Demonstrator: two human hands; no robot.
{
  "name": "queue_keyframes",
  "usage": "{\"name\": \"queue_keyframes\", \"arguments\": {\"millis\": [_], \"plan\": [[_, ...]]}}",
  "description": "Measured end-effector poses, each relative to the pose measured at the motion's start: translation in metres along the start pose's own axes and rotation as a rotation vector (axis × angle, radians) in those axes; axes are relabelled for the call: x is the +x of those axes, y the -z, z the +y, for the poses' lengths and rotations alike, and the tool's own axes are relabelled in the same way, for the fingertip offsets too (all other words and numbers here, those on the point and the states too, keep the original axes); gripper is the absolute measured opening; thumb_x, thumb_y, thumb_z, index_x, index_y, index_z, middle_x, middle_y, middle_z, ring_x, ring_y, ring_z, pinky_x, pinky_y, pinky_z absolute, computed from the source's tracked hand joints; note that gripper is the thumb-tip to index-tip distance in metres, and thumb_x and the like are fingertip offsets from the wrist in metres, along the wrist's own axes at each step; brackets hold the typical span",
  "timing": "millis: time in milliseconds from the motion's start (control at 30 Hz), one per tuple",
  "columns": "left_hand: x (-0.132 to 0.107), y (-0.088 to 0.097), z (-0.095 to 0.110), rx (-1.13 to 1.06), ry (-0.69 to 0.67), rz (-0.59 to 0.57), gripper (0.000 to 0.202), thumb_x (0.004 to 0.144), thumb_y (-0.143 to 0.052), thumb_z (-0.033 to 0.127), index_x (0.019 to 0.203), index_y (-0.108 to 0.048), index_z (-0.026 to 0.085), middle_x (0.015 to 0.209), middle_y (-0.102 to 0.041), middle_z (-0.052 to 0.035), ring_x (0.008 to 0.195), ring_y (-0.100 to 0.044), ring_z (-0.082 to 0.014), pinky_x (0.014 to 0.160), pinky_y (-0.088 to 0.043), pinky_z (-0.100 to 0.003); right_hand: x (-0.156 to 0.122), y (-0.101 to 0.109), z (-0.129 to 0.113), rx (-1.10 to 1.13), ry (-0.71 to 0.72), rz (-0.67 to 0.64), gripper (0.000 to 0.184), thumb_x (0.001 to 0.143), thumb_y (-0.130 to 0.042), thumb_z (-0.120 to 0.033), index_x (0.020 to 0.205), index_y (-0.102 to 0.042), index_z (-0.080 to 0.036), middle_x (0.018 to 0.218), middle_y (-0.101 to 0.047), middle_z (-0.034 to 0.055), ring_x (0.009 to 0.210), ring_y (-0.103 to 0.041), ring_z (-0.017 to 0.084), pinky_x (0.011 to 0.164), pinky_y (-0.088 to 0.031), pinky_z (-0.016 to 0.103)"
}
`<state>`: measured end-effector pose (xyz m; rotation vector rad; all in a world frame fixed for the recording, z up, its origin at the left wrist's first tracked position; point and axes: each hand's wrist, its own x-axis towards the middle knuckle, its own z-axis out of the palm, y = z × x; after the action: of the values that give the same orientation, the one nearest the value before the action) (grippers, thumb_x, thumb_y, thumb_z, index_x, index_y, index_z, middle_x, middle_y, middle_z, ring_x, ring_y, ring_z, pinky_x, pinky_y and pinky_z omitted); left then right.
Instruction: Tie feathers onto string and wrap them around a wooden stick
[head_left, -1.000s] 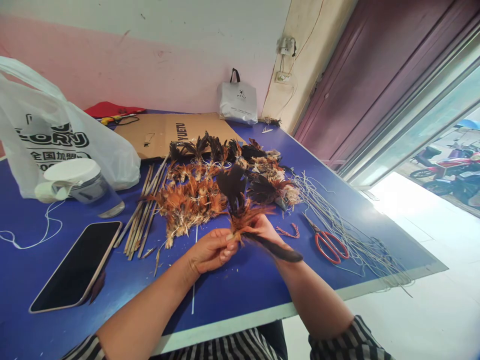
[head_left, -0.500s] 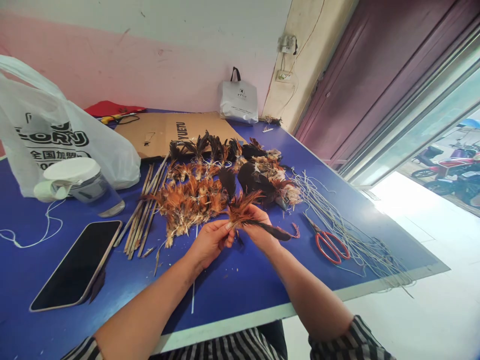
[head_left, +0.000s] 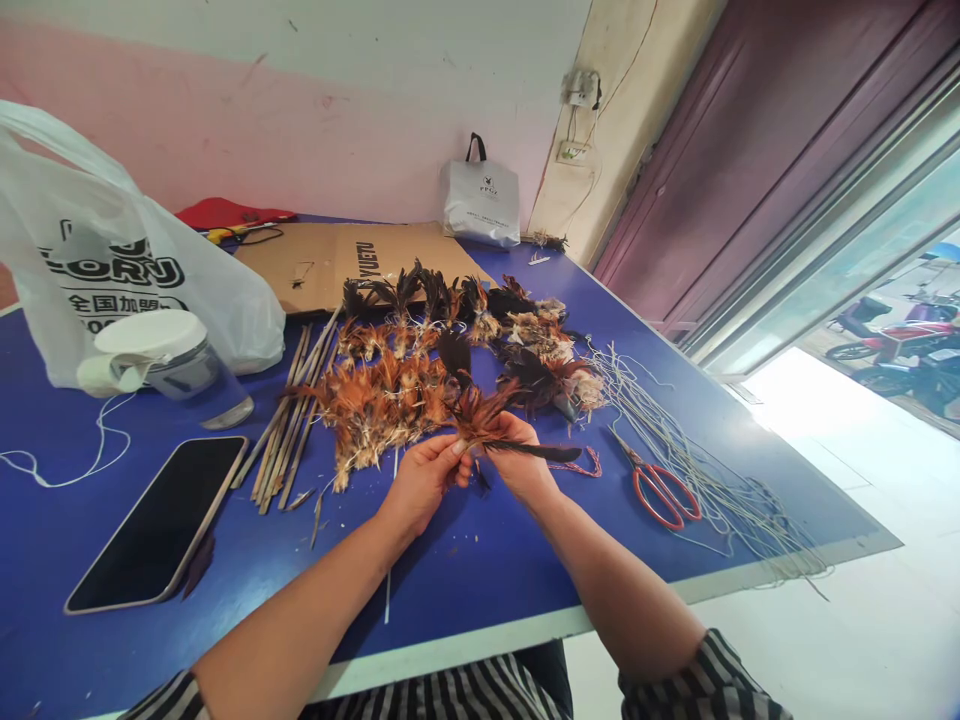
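Observation:
A bunch of brown and black feathers (head_left: 484,415) is held between my two hands above the near part of the blue table. My left hand (head_left: 429,474) pinches its base between thumb and fingers. Behind the feathers, my right hand (head_left: 521,465) is closed on the same bunch, and its fingertips are partly hidden. One long dark feather sticks out to the right across my right hand. Just beyond lie rows of orange-brown feather bundles (head_left: 386,400) and darker feather bundles (head_left: 525,360). A pink twisted string (head_left: 589,462) lies beside my right hand.
Red-handled scissors (head_left: 666,495) and loose pale cords (head_left: 697,460) lie on the right. To the left are thin sticks (head_left: 289,430), a phone (head_left: 161,525), a lidded clear jug (head_left: 187,380) and a white plastic bag (head_left: 150,260). Cardboard (head_left: 315,265) and a silver bag (head_left: 482,203) stand behind.
The long dark feather in the bunch has swung up to lie nearly level, and the feather tips have shifted slightly. Both hands stay almost in place; the view has moved a little.

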<state>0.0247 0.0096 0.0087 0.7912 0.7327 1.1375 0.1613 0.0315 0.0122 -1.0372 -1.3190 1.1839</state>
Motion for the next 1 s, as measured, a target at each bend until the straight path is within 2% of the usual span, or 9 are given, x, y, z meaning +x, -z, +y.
{"name": "queue_keyframes", "arguments": {"millis": [100, 200, 300, 433, 600, 700, 867, 1000], "plan": [[0.002, 0.003, 0.0, -0.049, 0.022, 0.002, 0.023, 0.068, -0.07, 0.031, 0.062, -0.061, 0.011, 0.055, -0.055, 0.002, 0.048, -0.047, -0.0048, 0.047, -0.038, -0.017, 0.001, 0.0, -0.001, 0.05, -0.018, -0.019, 0.02, 0.062, -0.072, -0.03, 0.069, -0.057, -0.018, 0.061, -0.057, -0.0007, 0.053, -0.049, 0.011, 0.051, -0.04, 0.024], [0.004, 0.006, 0.001, -0.135, 0.058, 0.04, 0.023, 0.065, -0.073, 0.03, 0.062, -0.06, 0.011, 0.055, -0.053, 0.0034, 0.047, -0.046, -0.0031, 0.046, -0.038, -0.014, 0.001, -0.002, -0.006, 0.037, -0.029, -0.102, 0.022, 0.065, -0.07, -0.031, 0.081, -0.064, -0.018, 0.071, -0.063, 0.0016, 0.068, -0.058, 0.015, 0.065, -0.046, 0.028], [0.005, 0.007, 0.001, -0.174, 0.081, 0.055, 0.023, 0.063, -0.075, 0.028, 0.064, -0.061, 0.011, 0.055, -0.053, 0.0034, 0.047, -0.046, -0.0026, 0.046, -0.038, -0.013, 0.0, -0.003, -0.013, -0.051, -0.036, -0.18, 0.019, 0.068, -0.067, -0.029, 0.082, -0.066, -0.018, 0.076, -0.066, 0.0018, 0.079, -0.06, 0.017, 0.077, -0.046, 0.03], [0.004, 0.006, 0.0, -0.094, 0.063, 0.03, 0.023, 0.065, -0.073, 0.031, 0.066, -0.063, 0.011, 0.056, -0.054, 0.0028, 0.046, -0.047, -0.0039, 0.046, -0.039, -0.015, -0.001, 0.0, -0.018, -0.181, 0.004, -0.138, 0.015, 0.072, -0.062, -0.029, 0.08, -0.066, -0.017, 0.078, -0.066, 0.0021, 0.076, -0.06, 0.016, 0.073, -0.047, 0.028], [0.004, 0.006, -0.002, 0.146, -0.016, 0.023, 0.024, 0.067, -0.069, 0.034, 0.065, -0.063, 0.012, 0.057, -0.057, 0.0008, 0.049, -0.049, -0.0073, 0.049, -0.041, -0.02, 0.002, 0.007, -0.015, -0.24, 0.104, -0.105, 0.018, 0.072, -0.062, -0.03, 0.081, -0.064, -0.015, 0.08, -0.067, 0.003, 0.076, -0.059, 0.017, 0.072, -0.047, 0.029], [0.005, 0.009, -0.002, 0.284, -0.05, -0.025, 0.026, 0.07, -0.065, 0.038, 0.068, -0.064, 0.012, 0.059, -0.056, -0.0004, 0.052, -0.05, -0.0095, 0.051, -0.043, -0.023, 0.003, 0.01, -0.014, -0.26, 0.128, -0.128, 0.017, 0.075, -0.06, -0.031, 0.078, -0.063, -0.015, 0.077, -0.066, 0.0027, 0.073, -0.059, 0.016, 0.071, -0.047, 0.028], [0.004, 0.017, 0.001, 0.748, -0.231, -0.139, 0.029, 0.081, -0.052, 0.038, 0.069, -0.063, 0.014, 0.062, -0.056, -0.0012, 0.058, -0.05, -0.0115, 0.058, -0.04, -0.024, 0.003, 0.01, -0.014, -0.227, 0.139, -0.191, 0.015, 0.073, -0.061, -0.027, 0.08, -0.064, -0.015, 0.078, -0.066, 0.0028, 0.074, -0.06, 0.016, 0.073, -0.048, 0.029], [0.004, 0.019, -0.001, 1.023, -0.348, -0.143, 0.032, 0.086, -0.045, 0.035, 0.067, -0.061, 0.015, 0.064, -0.056, -0.0016, 0.064, -0.051, -0.0136, 0.062, -0.038, -0.024, 0.003, 0.009, -0.011, -0.304, 0.127, -0.181, 0.015, 0.072, -0.059, -0.023, 0.083, -0.065, -0.014, 0.085, -0.068, 0.0041, 0.08, -0.061, 0.018, 0.075, -0.048, 0.03]]}}
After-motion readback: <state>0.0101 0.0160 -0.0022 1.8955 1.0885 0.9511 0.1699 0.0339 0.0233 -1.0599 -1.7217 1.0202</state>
